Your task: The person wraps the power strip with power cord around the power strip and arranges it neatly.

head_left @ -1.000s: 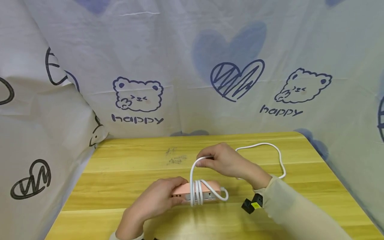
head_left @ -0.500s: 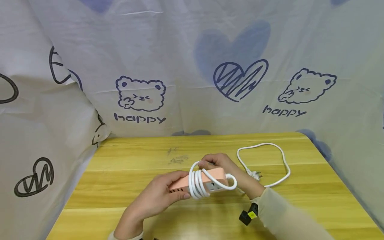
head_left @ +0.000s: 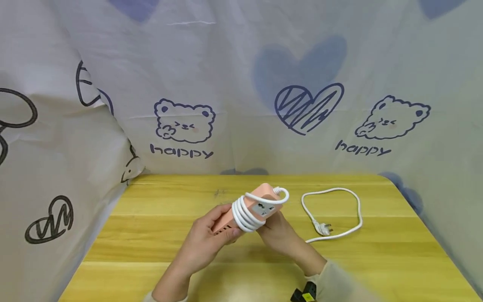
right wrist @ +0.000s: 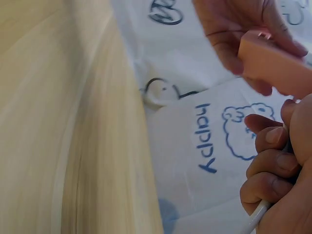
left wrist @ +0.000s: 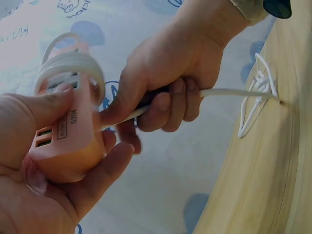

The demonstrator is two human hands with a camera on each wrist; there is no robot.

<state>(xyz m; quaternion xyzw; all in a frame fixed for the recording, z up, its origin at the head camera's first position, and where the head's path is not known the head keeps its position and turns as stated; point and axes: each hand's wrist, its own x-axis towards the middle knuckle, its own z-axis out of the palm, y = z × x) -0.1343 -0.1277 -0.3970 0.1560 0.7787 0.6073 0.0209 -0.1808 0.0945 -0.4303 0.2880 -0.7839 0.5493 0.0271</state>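
Note:
A pink power strip point(head_left: 225, 222) tilts up above the table, a white cable point(head_left: 243, 216) wound several times round its middle. My left hand point(head_left: 203, 239) grips its near end, thumb on the socket face beside the USB slots. My right hand point(head_left: 283, 239) is under the far end, partly hidden in the head view. In the left wrist view that right hand point(left wrist: 170, 68) has its fingers curled round the running length of cable point(left wrist: 229, 92), close beside the strip. The right wrist view shows the same grip, with the cable point(right wrist: 257, 217) leaving below the little finger.
The cable's loose end lies in a wide loop on the wooden table point(head_left: 151, 235) at right, with a white three-pin plug point(head_left: 322, 228). A printed cloth point(head_left: 241, 84) hangs behind and at the sides. A black device point(head_left: 303, 293) sits at the right wrist.
The strip has been lifted off the table and its far end turned up and away. My right hand has carried the cable over the strip and down behind it, tightening the wrap.

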